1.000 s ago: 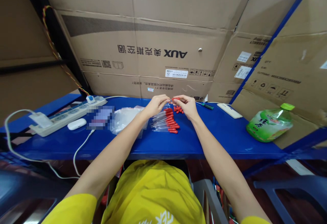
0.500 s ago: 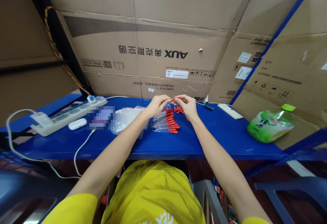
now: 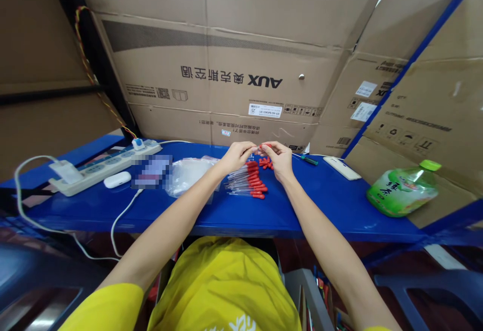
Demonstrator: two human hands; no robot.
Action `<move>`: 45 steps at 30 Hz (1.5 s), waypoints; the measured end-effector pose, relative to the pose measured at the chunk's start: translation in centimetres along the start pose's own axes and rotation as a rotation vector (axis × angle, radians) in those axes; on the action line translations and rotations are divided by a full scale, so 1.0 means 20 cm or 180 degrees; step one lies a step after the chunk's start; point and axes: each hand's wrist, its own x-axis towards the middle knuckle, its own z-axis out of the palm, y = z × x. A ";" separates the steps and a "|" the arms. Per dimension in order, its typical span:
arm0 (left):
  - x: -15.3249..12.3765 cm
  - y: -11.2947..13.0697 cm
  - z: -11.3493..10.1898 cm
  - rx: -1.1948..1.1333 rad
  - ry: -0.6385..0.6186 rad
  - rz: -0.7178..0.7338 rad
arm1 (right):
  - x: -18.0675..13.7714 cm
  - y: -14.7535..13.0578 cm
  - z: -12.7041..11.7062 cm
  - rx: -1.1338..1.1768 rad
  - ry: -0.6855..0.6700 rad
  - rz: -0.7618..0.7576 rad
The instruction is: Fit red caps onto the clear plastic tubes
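The left hand (image 3: 239, 155) has edged slightly toward the red bulb (image 3: 265, 146) at the right hand's (image 3: 279, 159) fingertips, narrowing the gap between the 2 hands' fingers.

One head-height view, forward and down over the blue table (image 3: 332, 202) (fairly near)

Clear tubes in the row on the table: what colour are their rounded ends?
The rounded ends are red; they show best in the head view.

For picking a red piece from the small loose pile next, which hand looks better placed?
Probably the right hand: it is beside the loose red pieces, nearer than the left hand. It appears to hold a red piece, though, so it would likely need freeing first.
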 end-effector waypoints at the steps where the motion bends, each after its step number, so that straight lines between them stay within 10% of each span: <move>1: 0.00 0.00 0.00 0.0004 0.0014 -0.0003 | 0.00 0.00 0.00 0.0014 0.0023 -0.0021; 31: -0.02 -0.08 -0.02 0.0403 -0.0299 0.0352 | 0.02 0.00 -0.07 -0.0150 -0.0720 0.0263; 38: -0.02 -0.07 0.03 0.0642 0.0039 -0.0085 | 0.05 0.01 -0.11 -0.0215 -0.0697 0.0313; 45: -0.04 -0.07 0.02 0.0956 -0.0510 -0.0563 | 0.06 0.03 -0.16 -0.0167 -0.0739 0.0315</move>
